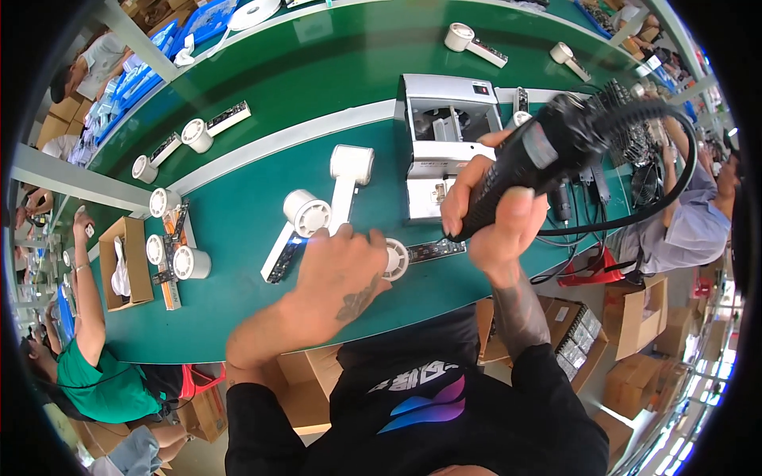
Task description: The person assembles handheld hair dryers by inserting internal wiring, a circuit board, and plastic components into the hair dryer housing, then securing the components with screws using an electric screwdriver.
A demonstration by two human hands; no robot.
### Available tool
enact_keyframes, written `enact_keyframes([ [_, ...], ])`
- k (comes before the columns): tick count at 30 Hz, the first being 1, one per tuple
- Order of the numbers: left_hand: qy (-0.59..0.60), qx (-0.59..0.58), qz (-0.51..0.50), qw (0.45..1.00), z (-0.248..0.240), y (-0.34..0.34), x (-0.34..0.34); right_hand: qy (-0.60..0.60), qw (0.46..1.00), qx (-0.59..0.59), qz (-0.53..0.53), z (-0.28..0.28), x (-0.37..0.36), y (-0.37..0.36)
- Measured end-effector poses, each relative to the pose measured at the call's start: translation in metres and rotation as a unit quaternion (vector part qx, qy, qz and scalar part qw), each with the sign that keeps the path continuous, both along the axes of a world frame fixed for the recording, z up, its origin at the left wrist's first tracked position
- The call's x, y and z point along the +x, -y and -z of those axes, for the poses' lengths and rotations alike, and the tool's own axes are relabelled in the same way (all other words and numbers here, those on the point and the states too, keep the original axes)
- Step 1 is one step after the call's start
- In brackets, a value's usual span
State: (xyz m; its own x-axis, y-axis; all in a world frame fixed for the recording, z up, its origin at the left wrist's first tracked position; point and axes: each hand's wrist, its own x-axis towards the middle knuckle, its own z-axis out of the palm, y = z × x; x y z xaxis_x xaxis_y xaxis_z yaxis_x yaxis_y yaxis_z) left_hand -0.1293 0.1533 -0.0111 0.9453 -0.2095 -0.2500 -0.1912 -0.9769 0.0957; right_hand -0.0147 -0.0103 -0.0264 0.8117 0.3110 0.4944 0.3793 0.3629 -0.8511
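My right hand (508, 230) is wrapped around a black electric screwdriver (524, 159), its tip pointing down and left over the green bench. Under that tip lies the open handle of a white handheld fan (395, 260), with a circuit board showing along it. My left hand (337, 266) grips this fan by its round head, fingers partly hidden. Just beyond the left hand lie two more white handheld fans: one with its handle open (306, 213), the other with its white casing turned up (351, 164).
A silver screw feeder (452, 151) stands behind the screwdriver, whose thick cable (667, 202) loops right. Several fans (190, 262) and a cardboard box (127, 262) sit left. More fans lie on the green conveyor belt (317, 75). A co-worker in green (103, 385) sits left.
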Motion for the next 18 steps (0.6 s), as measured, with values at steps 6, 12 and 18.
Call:
enact_keyframes([
  [6,0.032,-0.093,-0.002,0.995,0.007,-0.003,-0.014,-0.036,0.997,0.033,-0.056,0.0,-0.015,-0.024],
  [12,-0.011,-0.065,0.002,0.998,0.002,-0.001,-0.003,-0.03,0.997,0.036,-0.06,0.014,-0.014,-0.03],
  [18,0.073,-0.075,0.06,0.993,0.018,-0.01,0.0,-0.018,0.999,0.013,-0.049,0.014,-0.019,-0.028],
])
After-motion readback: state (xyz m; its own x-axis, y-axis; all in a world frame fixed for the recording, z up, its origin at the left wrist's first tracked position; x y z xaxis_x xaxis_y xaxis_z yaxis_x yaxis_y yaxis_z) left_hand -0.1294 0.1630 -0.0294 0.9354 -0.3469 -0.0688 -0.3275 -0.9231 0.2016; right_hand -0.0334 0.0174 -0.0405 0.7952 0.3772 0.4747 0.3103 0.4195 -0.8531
